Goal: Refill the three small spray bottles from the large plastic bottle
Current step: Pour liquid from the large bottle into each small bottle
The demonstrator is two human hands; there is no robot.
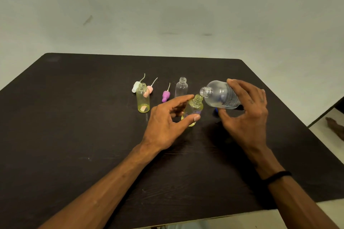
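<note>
Now large bottle tipped, mouth pointing left over yellow bottle.

Large plastic bottle tilted in right hand, mouth over yellow spray bottle in left hand.

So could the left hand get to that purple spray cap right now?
Probably not at once: the left hand grips the small yellow bottle under the large bottle. The purple spray cap lies just beyond its fingers, nothing between, so it must let go first.
</note>
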